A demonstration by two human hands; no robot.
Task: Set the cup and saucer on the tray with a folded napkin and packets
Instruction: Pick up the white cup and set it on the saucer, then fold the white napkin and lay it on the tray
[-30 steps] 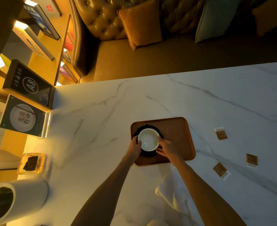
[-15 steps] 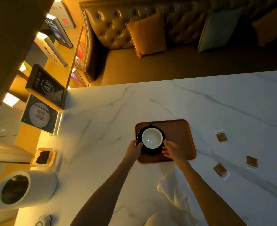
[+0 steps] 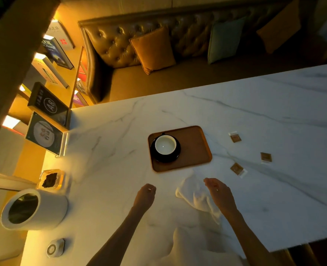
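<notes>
A white cup (image 3: 165, 144) stands on a black saucer (image 3: 166, 158) in the left half of a brown tray (image 3: 194, 150) on the marble table. A crumpled white napkin (image 3: 194, 194) lies just in front of the tray. Three brown packets lie to the right: one far (image 3: 235, 137), one at the right (image 3: 265, 157), one near (image 3: 237, 168). My left hand (image 3: 145, 194) hovers over the table left of the napkin, holding nothing, fingers curled loosely. My right hand (image 3: 217, 191) is over the napkin's right edge, fingers apart and empty.
A white cylindrical container (image 3: 32, 209) lies at the near left, with a small glass dish (image 3: 51, 179) behind it and a round white device (image 3: 55, 248) in front. Sign stands (image 3: 44, 132) line the left edge. A tufted sofa (image 3: 158, 54) sits beyond the table.
Both hands let go of the saucer and cup and drew back toward me. The cup and saucer stay on the tray. The camera view tilted back.
</notes>
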